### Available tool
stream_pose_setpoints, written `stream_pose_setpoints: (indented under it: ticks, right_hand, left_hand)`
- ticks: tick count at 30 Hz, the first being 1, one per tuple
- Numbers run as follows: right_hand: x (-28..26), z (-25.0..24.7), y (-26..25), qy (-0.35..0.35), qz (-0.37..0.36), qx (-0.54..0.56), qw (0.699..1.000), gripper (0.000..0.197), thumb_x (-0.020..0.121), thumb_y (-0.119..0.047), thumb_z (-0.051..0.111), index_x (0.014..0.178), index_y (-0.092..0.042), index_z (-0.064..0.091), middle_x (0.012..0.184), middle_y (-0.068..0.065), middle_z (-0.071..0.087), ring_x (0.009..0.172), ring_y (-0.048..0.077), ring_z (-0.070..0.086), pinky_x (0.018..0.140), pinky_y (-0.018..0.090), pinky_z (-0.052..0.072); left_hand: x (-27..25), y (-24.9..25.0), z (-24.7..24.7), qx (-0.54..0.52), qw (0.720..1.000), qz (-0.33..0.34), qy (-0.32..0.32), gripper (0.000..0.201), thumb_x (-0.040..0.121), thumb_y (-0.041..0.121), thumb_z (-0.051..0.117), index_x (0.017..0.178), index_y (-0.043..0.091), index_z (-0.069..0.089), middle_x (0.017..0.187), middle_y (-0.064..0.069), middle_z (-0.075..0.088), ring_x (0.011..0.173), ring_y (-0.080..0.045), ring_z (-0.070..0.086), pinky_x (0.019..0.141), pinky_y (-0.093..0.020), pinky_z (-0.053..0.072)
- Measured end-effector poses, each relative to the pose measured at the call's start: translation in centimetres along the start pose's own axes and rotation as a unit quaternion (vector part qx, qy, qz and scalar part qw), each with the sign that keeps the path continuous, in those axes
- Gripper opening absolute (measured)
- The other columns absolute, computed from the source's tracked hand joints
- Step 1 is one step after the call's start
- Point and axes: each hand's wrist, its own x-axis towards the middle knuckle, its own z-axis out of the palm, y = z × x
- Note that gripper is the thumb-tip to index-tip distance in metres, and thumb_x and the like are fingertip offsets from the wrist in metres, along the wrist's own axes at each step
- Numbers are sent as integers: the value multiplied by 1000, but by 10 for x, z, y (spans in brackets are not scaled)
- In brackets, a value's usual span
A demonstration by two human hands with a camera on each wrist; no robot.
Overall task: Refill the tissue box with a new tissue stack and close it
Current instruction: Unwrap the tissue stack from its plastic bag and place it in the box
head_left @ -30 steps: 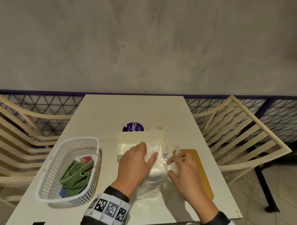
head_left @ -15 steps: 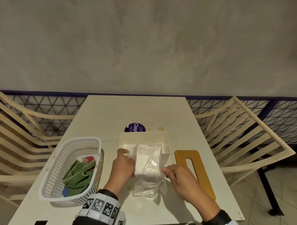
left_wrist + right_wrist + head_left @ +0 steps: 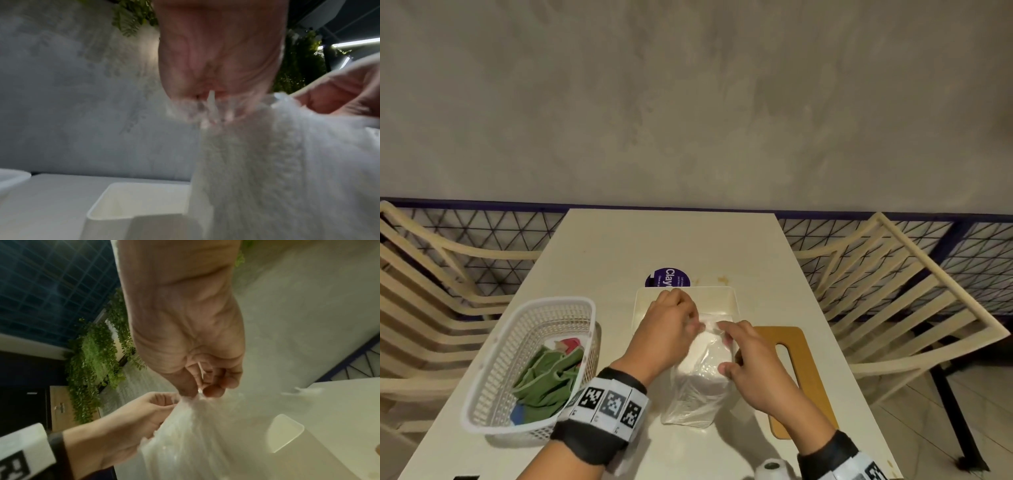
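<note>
Clear plastic wraps the stack [image 3: 702,366], which stands on the table [image 3: 671,240] just in front of the open box [image 3: 732,301], long axis running from me toward it. My left hand [image 3: 667,329] pinches the wrap's top edge on the left; my right hand [image 3: 753,363] pinches the same edge on the right, both above the stack's far end. Neither hand is nearer the box by much. I judge the wrap must part sideways before the stack goes forward. Lid [image 3: 801,373] lies right of the stack.

On the tabletop [image 3: 619,246]: 1 open tissue box [image 3: 726,298], 1 wrapped tissue stack [image 3: 702,373], 1 wooden lid [image 3: 804,370], 1 white basket [image 3: 493,377], 1 purple sticker [image 3: 667,278]. 2 chairs flank it, 1 left [image 3: 431,291], 1 right [image 3: 893,291]. 2 hands: left hand [image 3: 664,332], right hand [image 3: 756,370].
</note>
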Motion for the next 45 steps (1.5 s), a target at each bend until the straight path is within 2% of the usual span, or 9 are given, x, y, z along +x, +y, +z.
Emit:
stream_pose_setpoints:
  ticks: [5, 14, 19, 27, 31, 34, 38, 41, 45]
  right_hand:
    - [2, -3, -5, 51, 11, -23, 998, 52, 84, -9, 64, 127, -32, 45, 86, -10, 48, 94, 13, 48, 78, 19, 40]
    - [-41, 11, 12, 4, -343, -249, 906, 17, 61, -4, 58, 69, -19, 55, 66, -3, 47, 67, 14, 40, 71, 26, 35]
    - [-43, 22, 31, 63, -346, -267, 897, 20, 61, -5, 53, 67, -23, 59, 63, -4, 44, 66, 12, 34, 72, 27, 27]
    - [-39, 27, 47, 5, -237, -188, 953, 13, 71, -28, 71, 78, -35, 63, 69, -16, 51, 76, 0, 43, 90, 24, 25]
    - [-42, 16, 34, -21, -102, 42, 994, 17, 80, -52, 57, 90, -40, 51, 83, -14, 61, 91, 0, 56, 104, 15, 24]
    - [-35, 9, 31, 56, -42, 143, 987, 4, 91, -29, 57, 90, -30, 54, 84, -7, 64, 80, 9, 64, 76, 23, 49]
    - [-22, 11, 38, 43, 28, 126, 991, 18, 95, -11, 51, 96, -27, 60, 88, -8, 64, 67, 3, 65, 63, 7, 44]
    - [-14, 13, 39, 35, 53, 113, 992, 22, 96, -8, 46, 101, -24, 61, 85, -5, 65, 63, 3, 64, 61, 7, 43]
    - [-6, 7, 28, 12, 67, 122, 990, 20, 99, -18, 43, 103, -20, 63, 84, 2, 68, 59, 10, 65, 61, 14, 45]
  left_hand:
    - [19, 6, 2, -193, 972, -131, 21, 21, 94, 20, 50, 76, 15, 60, 72, 0, 67, 69, -8, 61, 65, -19, 41]
    - [36, -12, 21, -229, 940, -252, 30, 40, 92, 13, 41, 52, 14, 33, 54, -2, 36, 56, -20, 35, 57, -31, 26]
    - [40, -17, 21, -383, 860, -336, 10, 39, 91, 15, 51, 52, 13, 49, 48, 2, 45, 50, -14, 36, 54, -26, 32]
    - [32, -20, 19, -405, 854, -326, -1, 9, 92, 20, 58, 89, 11, 58, 65, -1, 65, 39, -1, 51, 48, -19, 40]
    - [28, -21, 4, -387, 873, -296, 1, 19, 90, 27, 59, 96, 10, 60, 85, 0, 69, 68, -11, 60, 61, -21, 44]
    - [18, -25, -8, -345, 905, -249, -18, 26, 91, 38, 53, 104, 16, 61, 104, 3, 67, 97, -13, 61, 74, -20, 42]
    - [-6, -35, -16, -197, 954, -224, -3, 31, 94, 8, 45, 124, 17, 51, 126, -1, 59, 118, -16, 53, 92, -22, 39]
    - [-32, -45, -16, -62, 958, -224, -169, 83, 81, -1, 59, 148, 19, 14, 154, -2, 28, 137, -22, 35, 111, -34, 33]
    - [-50, -44, 0, -67, 929, -155, -329, 144, 56, 36, 86, 139, 35, -31, 157, 12, -11, 146, -14, -4, 119, -32, 5]
